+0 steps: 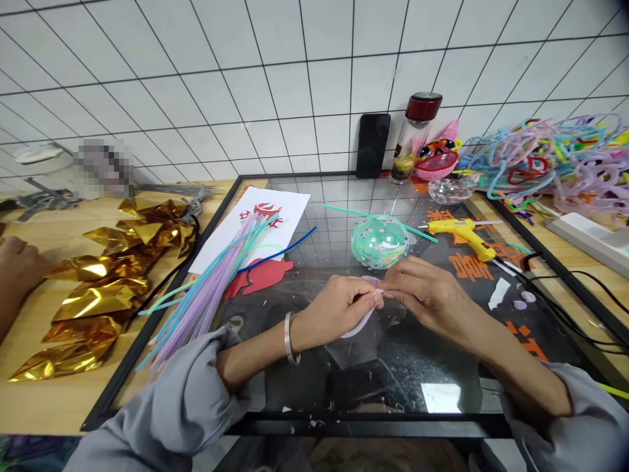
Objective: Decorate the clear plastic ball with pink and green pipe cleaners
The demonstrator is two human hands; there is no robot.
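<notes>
a: where's the piece being worked?
b: the lilac strip (362, 326) is in mid-view, between the two hands, just above the dark, glassy panel (304, 390) on the table (42, 410).

a: and the grip?
b: the left hand (351, 305) has thumb pressed to forefinger on the strip; the right hand (425, 295) gathers its fingertips on it too, right beside the left thumb. both are closed down to a fine pinch.

a: how would you do that well?
b: i'd let the left pinch anchor and the right do the small shaping. light pressure, i'd say; it looks soft enough to crease or flatten. resting the wrists would probably steady things.

a: what's it like?
b: pale, matte, curving below the fingers; whether fuzzy or smooth, i can't tell.

a: nearby?
b: a glossy, rounded, speckled green dome (379, 241), a hard yellow glue gun (459, 235), a sheaf of long, slender stems (209, 301), and crinkled, mirror-bright gold foil (98, 292).
</notes>
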